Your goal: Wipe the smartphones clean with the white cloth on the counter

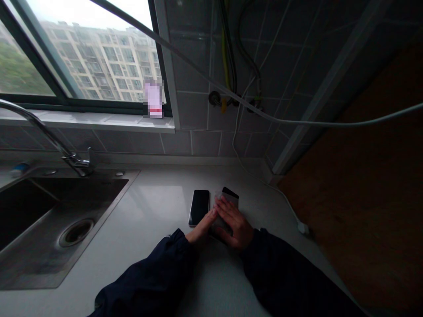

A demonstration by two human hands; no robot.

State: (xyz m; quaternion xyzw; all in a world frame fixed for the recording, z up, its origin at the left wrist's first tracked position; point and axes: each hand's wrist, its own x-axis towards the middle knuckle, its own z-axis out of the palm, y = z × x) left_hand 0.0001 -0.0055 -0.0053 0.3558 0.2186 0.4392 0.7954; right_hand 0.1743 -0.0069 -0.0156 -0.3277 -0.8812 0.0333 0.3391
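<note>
I'm pressing my open right hand [233,223] flat, fingers spread, on a grey cloth [228,200] that is covering most of a black smartphone [230,191], while my left hand [201,230] is lying open, its fingertips reaching the cloth's near edge. A second black smartphone [199,208] is lying on the white countertop [158,251] just beside the cloth. Left of that phone a stainless steel sink [89,207] is sitting below a mixer tap [74,158], a tiled wall [205,143] and window [89,57] are rising beyond it, and a white cable [284,204] is running along the counter to its right.
</note>
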